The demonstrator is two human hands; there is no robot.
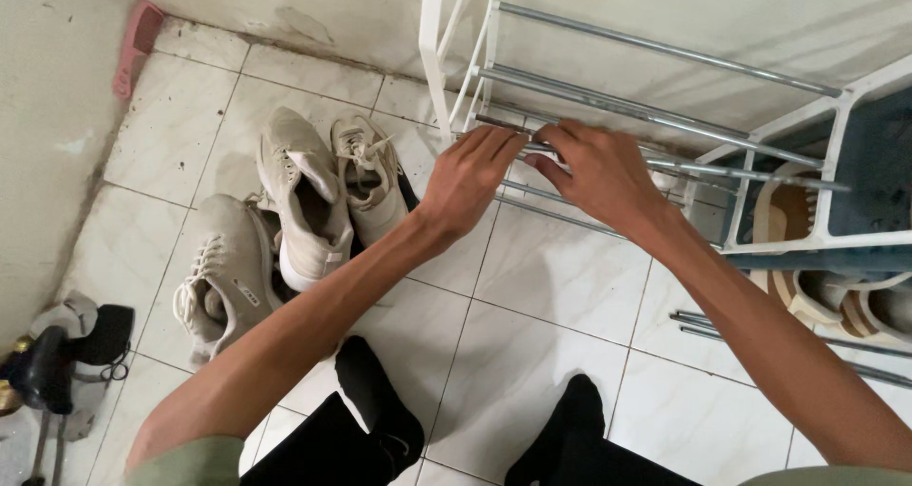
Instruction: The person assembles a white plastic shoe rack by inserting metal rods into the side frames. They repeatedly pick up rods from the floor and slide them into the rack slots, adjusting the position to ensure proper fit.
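My left hand [467, 177] and my right hand [600, 171] meet on a thin metal rod [684, 168] of a shoe rack [435, 44] with a white plastic frame. Both hands pinch the rod's left end, fingertips almost touching. Several more metal rods run across the rack above and below the held one. My arms reach forward from the bottom of the view, over my legs in black socks [375, 391].
Three beige sneakers [302, 196] lie on the white tiled floor left of the rack. Sandals [826, 296] sit under the rack's blue part at right. Loose rods [698, 323] lie on the floor. A pink brush [138, 44] leans at the wall, dark objects [57, 362] at far left.
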